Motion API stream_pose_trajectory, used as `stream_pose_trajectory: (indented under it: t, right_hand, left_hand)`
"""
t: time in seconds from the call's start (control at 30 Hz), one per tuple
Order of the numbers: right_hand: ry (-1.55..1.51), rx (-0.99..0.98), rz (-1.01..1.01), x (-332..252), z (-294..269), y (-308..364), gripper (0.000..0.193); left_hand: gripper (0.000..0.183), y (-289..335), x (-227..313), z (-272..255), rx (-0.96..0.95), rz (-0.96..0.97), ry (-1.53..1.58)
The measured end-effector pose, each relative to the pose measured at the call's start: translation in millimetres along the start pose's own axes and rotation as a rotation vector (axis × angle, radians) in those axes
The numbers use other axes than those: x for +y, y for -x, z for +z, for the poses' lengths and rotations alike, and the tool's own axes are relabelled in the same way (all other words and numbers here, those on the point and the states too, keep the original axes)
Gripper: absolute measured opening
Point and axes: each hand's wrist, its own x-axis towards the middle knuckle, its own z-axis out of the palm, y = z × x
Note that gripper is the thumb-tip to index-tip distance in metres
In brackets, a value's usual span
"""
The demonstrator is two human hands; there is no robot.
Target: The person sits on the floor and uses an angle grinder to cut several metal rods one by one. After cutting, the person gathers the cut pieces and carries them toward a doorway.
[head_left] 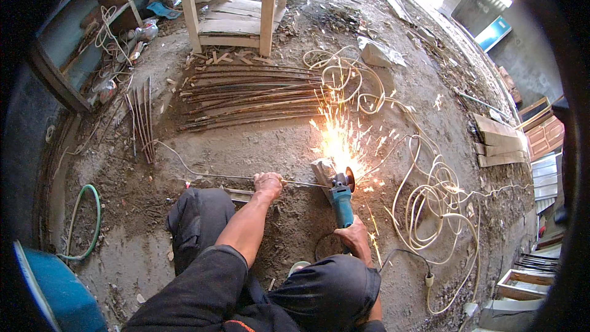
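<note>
My left hand is closed round a thin metal rod, which runs roughly level across the ground, its far left part bent. The rod's right part lies over a small greyish block. My right hand grips the body of a blue-green angle grinder. The grinder's disc stands upright at the block, near the rod's right end. Bright sparks spray up and away from it, hiding the exact contact point. A dark power cord trails from the grinder's side to a pale plug.
Beyond my hands lies a row of rusty rods, with a smaller bundle to the left. Coiled pale cable spreads at the right. A wooden stand rises behind the rods. A green hose lies left.
</note>
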Motion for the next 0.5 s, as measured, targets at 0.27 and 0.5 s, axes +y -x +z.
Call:
stream_pose_trajectory:
  t: [0.27,0.5]
  right_hand:
    - [-0.015,0.012,0.007,-12,-6,5,0.063]
    - [-0.005,-0.024,0.032,-12,-6,-2,0.061]
  left_hand:
    - [0.019,2,2,0,0.044,0.007,-0.026]
    - [0.021,1,4,-3,0.02,0.002,-0.078]
